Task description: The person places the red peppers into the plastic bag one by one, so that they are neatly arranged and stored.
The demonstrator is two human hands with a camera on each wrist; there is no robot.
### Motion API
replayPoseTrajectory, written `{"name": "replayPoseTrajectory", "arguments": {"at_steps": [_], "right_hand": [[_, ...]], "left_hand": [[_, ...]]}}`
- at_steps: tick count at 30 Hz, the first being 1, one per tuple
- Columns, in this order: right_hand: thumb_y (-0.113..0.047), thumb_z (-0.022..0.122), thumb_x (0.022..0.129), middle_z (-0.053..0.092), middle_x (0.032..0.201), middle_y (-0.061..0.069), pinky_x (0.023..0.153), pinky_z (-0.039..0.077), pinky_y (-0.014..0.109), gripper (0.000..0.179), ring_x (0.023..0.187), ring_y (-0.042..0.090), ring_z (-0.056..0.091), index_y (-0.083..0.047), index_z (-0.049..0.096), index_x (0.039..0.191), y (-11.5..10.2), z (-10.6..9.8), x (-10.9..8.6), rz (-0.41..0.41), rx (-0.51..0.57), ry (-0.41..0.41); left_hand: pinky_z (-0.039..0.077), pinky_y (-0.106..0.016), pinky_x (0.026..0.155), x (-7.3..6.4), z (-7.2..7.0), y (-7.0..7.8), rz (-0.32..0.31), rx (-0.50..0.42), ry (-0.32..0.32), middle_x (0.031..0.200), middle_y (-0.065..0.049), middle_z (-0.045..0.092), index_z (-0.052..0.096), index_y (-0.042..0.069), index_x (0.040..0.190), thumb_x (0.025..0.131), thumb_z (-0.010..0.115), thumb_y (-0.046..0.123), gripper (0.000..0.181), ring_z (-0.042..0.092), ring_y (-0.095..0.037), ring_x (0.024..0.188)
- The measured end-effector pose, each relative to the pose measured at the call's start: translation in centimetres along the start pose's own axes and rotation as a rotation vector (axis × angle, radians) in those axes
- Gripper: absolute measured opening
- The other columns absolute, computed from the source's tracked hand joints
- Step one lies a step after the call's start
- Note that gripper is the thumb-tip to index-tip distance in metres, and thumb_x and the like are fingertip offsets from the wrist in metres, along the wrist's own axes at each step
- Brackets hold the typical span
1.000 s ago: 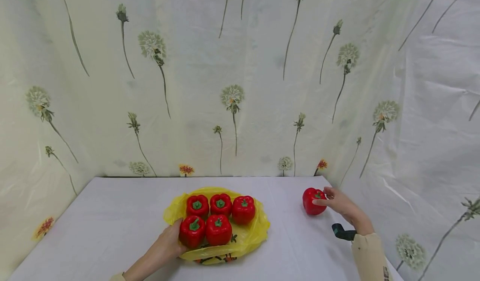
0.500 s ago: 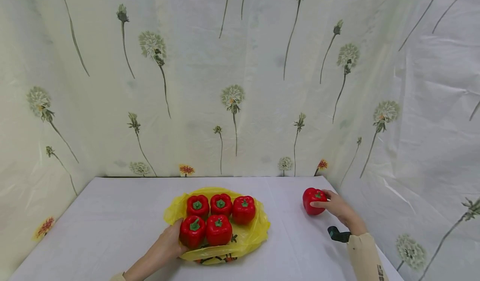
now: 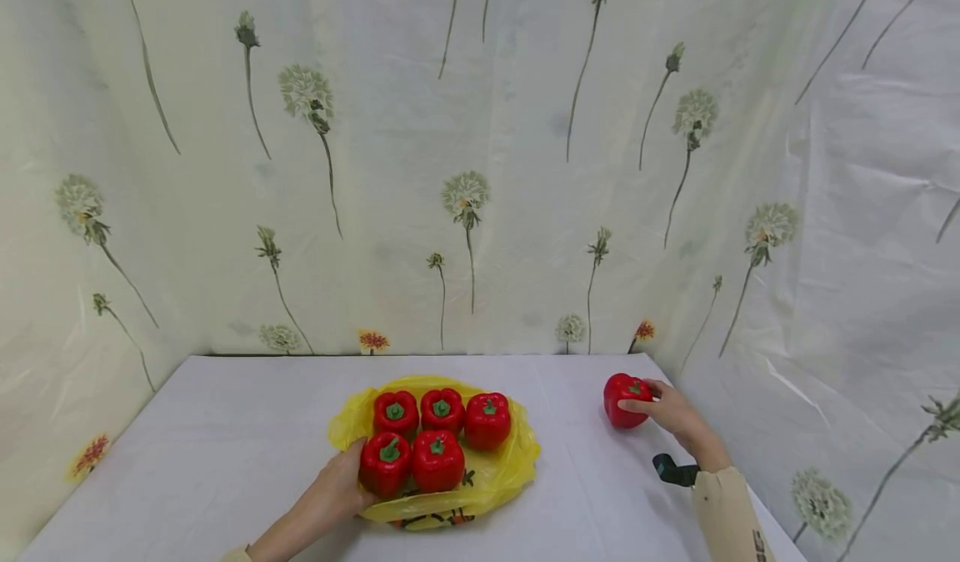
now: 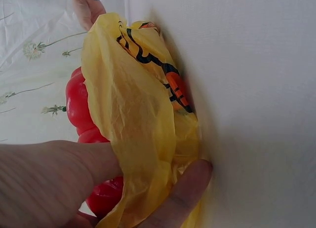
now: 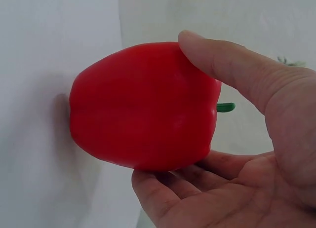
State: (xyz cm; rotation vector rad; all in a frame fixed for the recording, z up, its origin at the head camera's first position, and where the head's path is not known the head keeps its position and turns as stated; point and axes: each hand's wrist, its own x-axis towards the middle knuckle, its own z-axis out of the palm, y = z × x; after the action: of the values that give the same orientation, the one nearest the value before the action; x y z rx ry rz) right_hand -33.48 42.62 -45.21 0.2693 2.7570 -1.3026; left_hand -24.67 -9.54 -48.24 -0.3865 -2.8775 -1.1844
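At the table's right side my right hand (image 3: 678, 416) grips a red bell pepper (image 3: 617, 399). The right wrist view has the thumb on one side of this pepper (image 5: 143, 107) and fingers on the other, its green stem toward the palm. A crumpled yellow plastic bag (image 3: 501, 483) lies mid-table, with several red bell peppers (image 3: 438, 462) standing on it, stems up. My left hand (image 3: 341, 479) holds the bag's left edge beside the front left pepper. In the left wrist view, the yellow film (image 4: 133, 99) runs between thumb and fingers and partly covers the peppers.
The table (image 3: 225, 429) has a white cover. A dandelion-print curtain (image 3: 390, 170) hangs behind it and along the sides. A dark strap device (image 3: 675, 470) sits at my right wrist.
My right hand has shifted slightly left, and its fingers have settled round the pepper, which is a touch higher in the view. The left hand and bag have stayed put.
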Motion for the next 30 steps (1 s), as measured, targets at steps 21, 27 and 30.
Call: {"name": "replayPoseTrajectory", "arguments": {"at_steps": [21,27,30], "right_hand": [[-0.047,0.076,0.077,0.032,0.146,0.028,0.094,0.051,0.054,0.103,0.131,0.048,0.031,0.001,0.021,0.149,-3.3,0.3,-1.6,-0.097,0.011,-0.005],[-0.049,0.077,0.076,0.034,0.145,0.027,0.087,0.055,0.049,0.102,0.130,0.048,0.032,-0.001,0.023,0.149,-4.3,0.5,-2.2,-0.127,-0.002,0.010],[-0.049,0.077,0.075,0.034,0.145,0.027,0.086,0.056,0.047,0.102,0.131,0.048,0.032,-0.003,0.024,0.149,-5.0,0.6,-2.6,-0.136,-0.002,0.012]], "left_hand": [[0.051,-0.056,0.092,0.0,0.0,0.2,-0.027,0.009,-0.005,0.117,-0.019,0.063,0.047,-0.008,0.126,0.062,0.085,-0.002,0.075,0.060,-0.037,0.110],[0.051,-0.056,0.092,0.0,0.0,0.2,-0.034,0.000,-0.007,0.117,-0.017,0.063,0.048,-0.007,0.126,0.062,0.087,0.001,0.075,0.060,-0.036,0.110],[0.050,-0.056,0.093,0.1,0.0,0.2,-0.041,-0.004,-0.011,0.118,-0.018,0.063,0.047,-0.006,0.127,0.062,0.086,0.000,0.076,0.059,-0.037,0.111]]}}
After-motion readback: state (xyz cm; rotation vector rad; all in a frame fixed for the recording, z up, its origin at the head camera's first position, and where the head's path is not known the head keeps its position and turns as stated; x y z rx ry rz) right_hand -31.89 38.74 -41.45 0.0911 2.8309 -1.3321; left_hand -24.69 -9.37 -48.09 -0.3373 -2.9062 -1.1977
